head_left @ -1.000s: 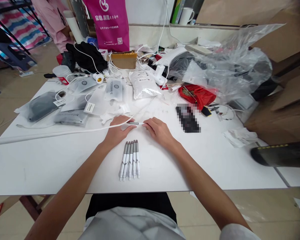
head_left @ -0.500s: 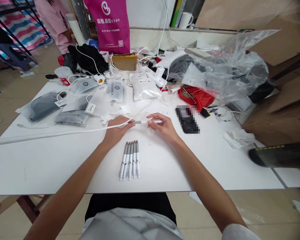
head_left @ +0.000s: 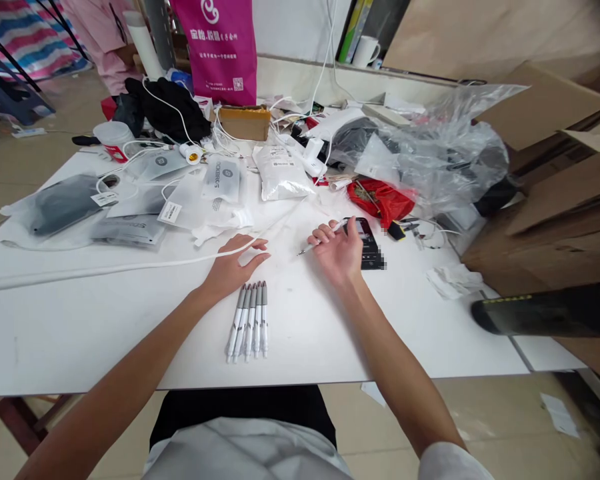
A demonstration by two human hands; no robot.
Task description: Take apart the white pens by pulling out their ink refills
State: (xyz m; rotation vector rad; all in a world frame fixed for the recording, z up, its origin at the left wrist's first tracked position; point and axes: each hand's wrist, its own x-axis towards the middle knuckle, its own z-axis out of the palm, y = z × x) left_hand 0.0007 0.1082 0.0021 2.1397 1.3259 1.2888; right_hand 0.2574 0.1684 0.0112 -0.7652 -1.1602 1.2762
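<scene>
As a pen [head_left: 307,249] lies across the curled fingers of the right hand [head_left: 341,257], its tip toward the left hand [head_left: 230,267], five more pens [head_left: 251,320] rest side by side on the white table [head_left: 310,333], near its front edge. The right hand, palm up, is closed around the pen; the left hand's thumb and fingers are apart, nothing visible between them. A white cable [head_left: 180,262] crosses in front of the left hand; whether they touch cannot be told.

Good handling would seem to call for a light hold on the barrel, a steady tip, and the left thumb and fingers lined up with it, without snagging the cable or nudging the row.

The count: six pens, one held and five laid out; one phone [head_left: 369,260]; one red bag [head_left: 395,208]; one mug [head_left: 366,51]. Overlapping pouches [head_left: 226,180] defy a sure tally.
</scene>
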